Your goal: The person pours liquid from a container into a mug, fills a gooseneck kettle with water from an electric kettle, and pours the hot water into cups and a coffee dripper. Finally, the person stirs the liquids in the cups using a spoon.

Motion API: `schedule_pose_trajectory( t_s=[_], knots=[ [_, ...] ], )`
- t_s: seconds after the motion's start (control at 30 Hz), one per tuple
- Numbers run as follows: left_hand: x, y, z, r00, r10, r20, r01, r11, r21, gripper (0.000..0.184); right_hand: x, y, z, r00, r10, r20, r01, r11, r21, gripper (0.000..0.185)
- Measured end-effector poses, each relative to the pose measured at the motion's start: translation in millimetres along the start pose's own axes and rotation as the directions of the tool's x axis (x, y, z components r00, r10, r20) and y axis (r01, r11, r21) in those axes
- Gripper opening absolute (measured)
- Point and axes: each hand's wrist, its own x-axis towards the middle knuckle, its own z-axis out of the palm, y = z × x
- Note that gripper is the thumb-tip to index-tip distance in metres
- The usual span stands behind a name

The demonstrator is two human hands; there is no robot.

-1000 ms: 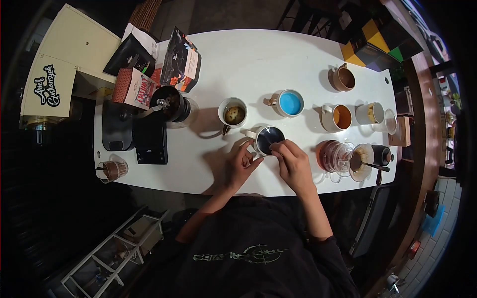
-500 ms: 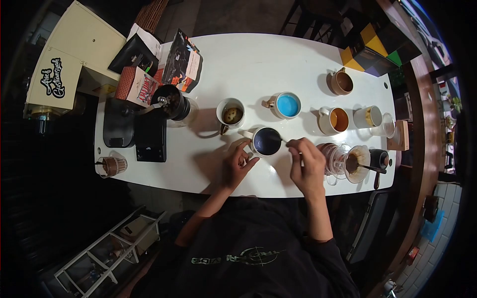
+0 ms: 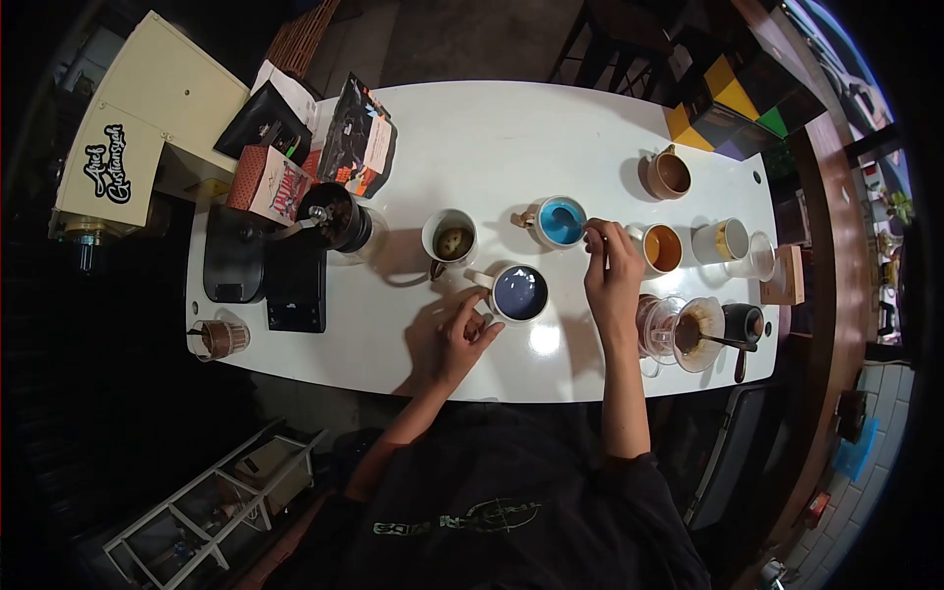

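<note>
Thumb and forefinger of my left hand (image 3: 462, 339) rest against the near left side of a white mug with a dark blue inside (image 3: 520, 293), around the base of its handle; the other fingers curl in. My right hand (image 3: 612, 261) is closed in a pinch on a spoon (image 3: 570, 219), largely hidden by the fingers, at the right rim of a cup with a bright blue inside (image 3: 561, 222). The spoon's end dips into that cup. Left of these stands a white mug with dark liquid and some foam (image 3: 449, 237).
An orange-lined cup (image 3: 662, 248), a brown cup (image 3: 669, 174) and a white cup (image 3: 729, 240) stand to the right. A glass server with a dripper (image 3: 698, 334) sits near the front right edge. At left are a hand grinder (image 3: 341, 218), coffee bags (image 3: 359, 138) and a black scale (image 3: 297, 287).
My right hand has moved away and right with the spoon, from the dark blue mug to the bright blue cup. My left hand stays at the dark blue mug. The view has shifted slightly.
</note>
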Motion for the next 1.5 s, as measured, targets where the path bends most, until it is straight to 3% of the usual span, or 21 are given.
schedule_pose_trajectory(
  t_s=[0.17, 0.27, 0.47, 0.6, 0.67, 0.87, 1.03, 1.23, 1.3, 1.4, 1.5],
  knots=[
    [1, 1, 0, 1.000, -0.001, -0.011, 0.001, 1.000, 0.001, 0.049, 1, 10, 2, 0.991, -0.135, -0.017, 0.130, 0.977, -0.171, 0.007],
    [2, 5, -3, 1.000, -0.007, 0.004, 0.007, 1.000, 0.022, 0.048, 0, 5, -1, 0.999, -0.038, 0.036, 0.044, 0.982, -0.183, 0.007],
    [1, -2, 1, 0.999, -0.024, -0.021, 0.023, 1.000, -0.017, 0.048, 10, 4, 8, 0.999, 0.003, 0.039, -0.002, 1.000, -0.027, 0.007],
    [2, -5, 2, 0.998, 0.048, -0.051, -0.046, 0.998, 0.039, 0.048, 12, 5, 8, 0.998, -0.068, -0.006, 0.067, 0.991, -0.114, 0.006],
    [2, -3, 1, 0.998, 0.039, -0.043, -0.037, 0.999, 0.036, 0.048, 10, 3, 7, 0.999, -0.010, 0.043, 0.016, 0.991, -0.131, 0.005],
    [2, 1, 0, 0.999, 0.021, -0.025, -0.021, 1.000, 0.005, 0.047, 15, -7, 8, 0.999, 0.007, 0.054, -0.005, 0.999, -0.047, 0.006],
    [2, 2, -2, 0.999, 0.029, -0.025, -0.030, 1.000, -0.008, 0.047, 15, -6, 6, 1.000, -0.017, 0.026, 0.021, 0.991, -0.135, 0.006],
    [4, 1, -2, 0.999, 0.045, -0.029, -0.046, 0.999, -0.008, 0.048, 16, -9, 11, 0.998, 0.041, 0.050, -0.039, 0.999, -0.038, 0.005],
    [4, 1, -3, 0.997, 0.065, -0.043, -0.065, 0.998, -0.016, 0.049, 17, -5, 11, 0.998, -0.057, -0.016, 0.054, 0.990, -0.133, 0.008],
    [3, 0, -4, 0.999, 0.037, -0.017, -0.037, 0.999, -0.024, 0.047, 13, -6, 9, 1.000, -0.028, 0.011, 0.029, 0.983, -0.180, 0.009],
    [7, 0, -4, 0.991, 0.121, -0.048, -0.120, 0.993, 0.018, 0.051, 13, -9, 11, 1.000, -0.005, 0.001, 0.005, 0.992, -0.124, 0.009]
  ],
)
